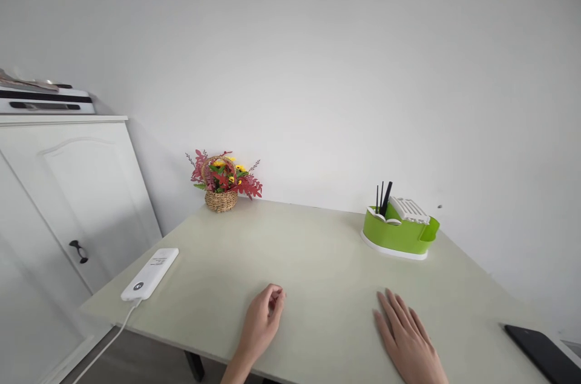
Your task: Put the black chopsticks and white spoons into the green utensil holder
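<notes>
My left hand [263,318] rests on the pale green table [299,251] near its front edge. Its fingers are curled in toward the thumb, and I see nothing in them. To the right, my right hand [405,335] lies palm down on the tabletop, fingers stretched out and empty. Beyond it, near the wall, stands a green and white desk organizer [394,234] with several thin black items upright in its left part. The white power bank [150,275] lies flat at the table's left side, a white cable [113,338] plugged into its near end.
A wicker basket [221,200] of red and yellow flowers stands at the back left corner. At the right edge lies a black flat device [542,350], partly out of view. Left of the table is a white cabinet [82,190] with a black handle and things on top.
</notes>
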The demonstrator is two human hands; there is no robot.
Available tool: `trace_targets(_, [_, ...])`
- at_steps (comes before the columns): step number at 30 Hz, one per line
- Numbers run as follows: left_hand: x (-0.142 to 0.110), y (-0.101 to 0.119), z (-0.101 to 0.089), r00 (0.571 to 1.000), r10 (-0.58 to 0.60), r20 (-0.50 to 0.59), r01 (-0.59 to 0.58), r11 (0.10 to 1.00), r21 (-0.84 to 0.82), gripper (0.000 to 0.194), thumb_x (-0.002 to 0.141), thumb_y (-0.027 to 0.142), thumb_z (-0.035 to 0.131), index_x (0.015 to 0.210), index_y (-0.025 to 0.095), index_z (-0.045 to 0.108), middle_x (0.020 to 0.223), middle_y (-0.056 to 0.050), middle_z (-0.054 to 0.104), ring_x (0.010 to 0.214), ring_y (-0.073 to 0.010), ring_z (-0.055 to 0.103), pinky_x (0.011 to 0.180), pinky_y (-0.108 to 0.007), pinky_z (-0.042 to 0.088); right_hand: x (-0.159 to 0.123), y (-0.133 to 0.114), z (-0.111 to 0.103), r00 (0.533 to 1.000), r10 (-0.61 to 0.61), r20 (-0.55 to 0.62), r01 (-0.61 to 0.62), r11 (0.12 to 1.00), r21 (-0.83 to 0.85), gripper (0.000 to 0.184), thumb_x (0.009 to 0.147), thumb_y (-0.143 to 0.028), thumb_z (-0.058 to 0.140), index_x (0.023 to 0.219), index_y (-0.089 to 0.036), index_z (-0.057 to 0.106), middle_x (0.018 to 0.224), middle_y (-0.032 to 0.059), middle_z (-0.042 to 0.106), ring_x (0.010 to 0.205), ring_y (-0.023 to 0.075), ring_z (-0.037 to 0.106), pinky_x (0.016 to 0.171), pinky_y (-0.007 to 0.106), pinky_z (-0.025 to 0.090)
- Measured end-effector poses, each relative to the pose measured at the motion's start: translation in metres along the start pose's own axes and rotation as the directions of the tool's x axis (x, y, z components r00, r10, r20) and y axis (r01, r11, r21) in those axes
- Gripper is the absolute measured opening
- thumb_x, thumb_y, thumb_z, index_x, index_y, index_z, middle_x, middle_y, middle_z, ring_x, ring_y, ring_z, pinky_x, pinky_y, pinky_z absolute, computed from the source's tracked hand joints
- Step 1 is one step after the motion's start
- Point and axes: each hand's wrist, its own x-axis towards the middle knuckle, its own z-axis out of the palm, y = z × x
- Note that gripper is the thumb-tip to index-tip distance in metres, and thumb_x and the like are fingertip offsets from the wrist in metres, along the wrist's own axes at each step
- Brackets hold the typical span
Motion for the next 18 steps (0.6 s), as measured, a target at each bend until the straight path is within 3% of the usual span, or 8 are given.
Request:
trace_targets(5, [0.002,0.002,-0.002,1.000,-0.013,0.003,0.013,1.000,-0.007,0.043,0.103,0.057,0.039,0.091,0.023,0.061,0.078,-0.003,0.063,0.072,-0.0193,0.059,0.067,-0.027,0.046,0.022,0.011,0.000,0.998,0.014,0.058,-0.020,0.995,0.095,0.069,0.101,-0.060,0.029,0.158,-0.023,0.043,0.166,0.0031,0.036,0.154,0.0256,0.031,0.127,0.049,0.025])
trace_targets(10, [0.003,0.001,-0.002,0.999,-0.034,0.013,0.034,0.999,-0.017,0.042,0.103,0.057,0.040,0.091,0.023,0.061,0.076,-0.002,0.060,0.069,-0.0182,0.056,0.064,-0.026,0.044,0.094,0.048,-0.017,0.989,0.147,-0.024,-0.143,0.983,0.115,0.074,0.099,-0.051,0.026,0.160,-0.010,0.031,0.165,0.0181,0.035,0.150,0.0331,0.039,0.117,0.051,0.039])
trace_targets(14, [0.003,0.002,-0.003,0.998,-0.059,0.036,0.060,0.998,-0.019,0.043,0.103,0.058,0.039,0.090,0.023,0.060,0.075,-0.001,0.057,0.067,-0.0176,0.054,0.063,-0.025,0.043,0.154,0.075,-0.038,0.965,0.245,-0.096,-0.241,0.969,0.049,0.079,0.096,-0.046,0.031,0.163,-0.007,0.018,0.166,0.0261,0.026,0.150,0.0397,0.035,0.112,0.054,0.040])
trace_targets(18, [0.004,0.002,-0.002,0.997,-0.071,0.035,0.071,0.997,0.010,0.047,0.102,0.062,0.038,0.088,0.023,0.060,0.074,-0.002,0.057,0.066,-0.0182,0.054,0.061,-0.026,0.044,0.196,0.093,-0.040,0.939,0.309,-0.153,-0.307,0.951,0.034,0.085,0.093,-0.048,0.037,0.163,-0.006,0.014,0.164,0.0301,0.025,0.149,0.0425,0.036,0.109,0.055,0.041])
